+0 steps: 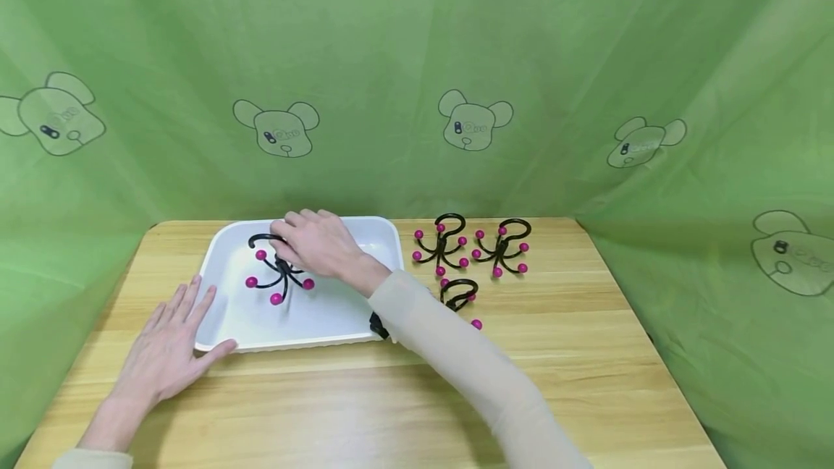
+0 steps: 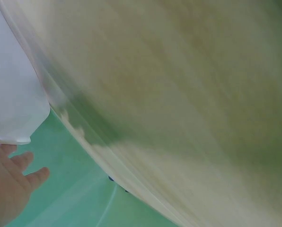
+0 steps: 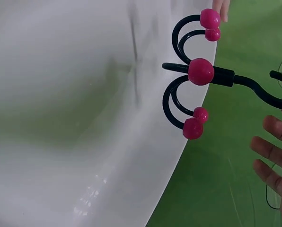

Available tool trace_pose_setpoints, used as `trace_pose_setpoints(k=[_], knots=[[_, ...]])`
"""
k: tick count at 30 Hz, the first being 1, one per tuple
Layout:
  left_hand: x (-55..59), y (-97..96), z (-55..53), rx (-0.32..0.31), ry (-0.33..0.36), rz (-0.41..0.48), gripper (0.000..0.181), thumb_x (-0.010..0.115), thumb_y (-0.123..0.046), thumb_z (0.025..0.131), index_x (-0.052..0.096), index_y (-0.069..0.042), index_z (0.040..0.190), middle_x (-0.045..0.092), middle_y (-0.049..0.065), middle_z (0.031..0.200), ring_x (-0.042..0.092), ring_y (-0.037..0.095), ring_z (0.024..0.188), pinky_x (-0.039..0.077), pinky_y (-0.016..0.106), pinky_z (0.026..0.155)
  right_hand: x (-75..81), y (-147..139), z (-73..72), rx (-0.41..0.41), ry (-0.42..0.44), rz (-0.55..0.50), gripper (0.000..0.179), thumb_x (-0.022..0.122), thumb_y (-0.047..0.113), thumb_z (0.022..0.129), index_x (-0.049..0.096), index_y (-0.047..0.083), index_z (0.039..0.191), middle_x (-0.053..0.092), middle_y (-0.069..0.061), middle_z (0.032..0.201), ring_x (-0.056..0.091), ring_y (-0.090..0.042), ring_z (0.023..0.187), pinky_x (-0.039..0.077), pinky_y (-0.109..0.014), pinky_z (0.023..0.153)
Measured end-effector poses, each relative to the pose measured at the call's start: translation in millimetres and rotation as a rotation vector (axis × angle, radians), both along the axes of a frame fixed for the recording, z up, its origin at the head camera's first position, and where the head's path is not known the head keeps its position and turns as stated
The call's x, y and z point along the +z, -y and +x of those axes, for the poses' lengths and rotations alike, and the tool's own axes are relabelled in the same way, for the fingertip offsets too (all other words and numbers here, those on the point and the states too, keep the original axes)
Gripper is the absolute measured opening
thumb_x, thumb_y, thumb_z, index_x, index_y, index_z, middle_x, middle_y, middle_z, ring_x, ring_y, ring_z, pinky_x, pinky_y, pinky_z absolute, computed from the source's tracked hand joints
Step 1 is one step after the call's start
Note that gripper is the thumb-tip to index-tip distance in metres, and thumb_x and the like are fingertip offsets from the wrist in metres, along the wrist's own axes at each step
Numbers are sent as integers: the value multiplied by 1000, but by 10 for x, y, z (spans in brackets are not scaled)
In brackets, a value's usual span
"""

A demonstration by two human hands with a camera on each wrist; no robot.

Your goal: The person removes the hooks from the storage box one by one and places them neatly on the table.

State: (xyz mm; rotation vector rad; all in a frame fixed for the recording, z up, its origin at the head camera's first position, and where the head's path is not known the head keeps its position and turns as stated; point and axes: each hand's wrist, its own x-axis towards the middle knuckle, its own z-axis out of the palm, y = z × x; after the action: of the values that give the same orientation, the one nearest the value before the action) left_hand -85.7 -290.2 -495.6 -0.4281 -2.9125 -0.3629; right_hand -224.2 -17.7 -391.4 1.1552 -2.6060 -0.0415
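A black hanging hook with several curved arms tipped in pink balls (image 1: 283, 266) is over the white tray (image 1: 332, 320). My right hand (image 1: 319, 241) grips it by its curved top. In the right wrist view the hook (image 3: 223, 76) hangs with its ball-tipped arms near the tray wall, and the fingers (image 3: 273, 151) are around the bent end. At the tray's front left corner, my left hand (image 1: 166, 349) lies with fingers spread and straight, touching the rim. The left wrist view catches its fingers (image 2: 20, 172) beside the tray edge (image 2: 18, 141).
Two similar hooks (image 1: 441, 246) lie on the wooden table (image 1: 586, 353) right of the tray. Another, nearer hook (image 1: 459, 292) is partly hidden by my right sleeve (image 1: 456, 360). A black piece (image 1: 378, 326) shows at the tray's front right corner. Green curtain (image 1: 391, 35) surrounds the table.
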Motion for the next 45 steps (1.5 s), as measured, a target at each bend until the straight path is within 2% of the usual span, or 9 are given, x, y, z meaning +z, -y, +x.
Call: trace_pose_setpoints(k=[10, 22, 29, 36, 41, 45], knots=[[4, 6, 1, -1, 4, 1, 100, 63, -63, 96, 24, -4, 167, 14, 27, 176, 19, 50, 162, 22, 72, 126, 154, -228, 85, -19, -1, -49, 32, 45, 42, 112, 66, 26, 130, 73, 9, 113, 67, -9, 97, 53, -21, 77], [3, 11, -4, -3, 9, -3, 101, 62, -64, 96, 21, -6, 168, 14, 28, 175, 18, 49, 163, 23, 72, 125, 284, -497, 227, -19, -47, -138, 29, 48, 41, 111, 70, 25, 121, 71, 8, 102, 63, -10, 88, 53, -22, 76], [8, 11, -4, 0, 11, -1, 101, 62, -64, 96, 21, -7, 169, 14, 27, 176, 19, 49, 162, 25, 72, 124, 377, -642, 319, -18, -72, -170, 28, 51, 39, 111, 72, 23, 120, 73, 6, 104, 67, -12, 90, 58, -25, 80], [5, 7, -4, -1, 15, -1, 100, 62, -64, 97, 22, -6, 168, 13, 27, 176, 16, 48, 163, 24, 72, 125, 454, -827, 404, -2, -95, -196, 26, 54, 37, 110, 73, 21, 118, 74, 4, 103, 68, -14, 89, 59, -27, 78], [-1, 10, -1, -1, 19, 1, 100, 62, -64, 97, 21, -7, 169, 12, 27, 176, 17, 48, 163, 23, 71, 126, 488, -979, 430, -26, -90, -193, 28, 54, 38, 109, 73, 20, 121, 75, 3, 108, 70, -15, 93, 60, -28, 81], [3, 14, -2, 1, 20, 2, 101, 61, -63, 97, 19, -8, 169, 14, 27, 176, 18, 48, 163, 23, 71, 127, 518, -1115, 442, -48, -74, -229, 29, 56, 38, 109, 72, 18, 121, 76, 1, 110, 71, -16, 95, 61, -30, 82]])
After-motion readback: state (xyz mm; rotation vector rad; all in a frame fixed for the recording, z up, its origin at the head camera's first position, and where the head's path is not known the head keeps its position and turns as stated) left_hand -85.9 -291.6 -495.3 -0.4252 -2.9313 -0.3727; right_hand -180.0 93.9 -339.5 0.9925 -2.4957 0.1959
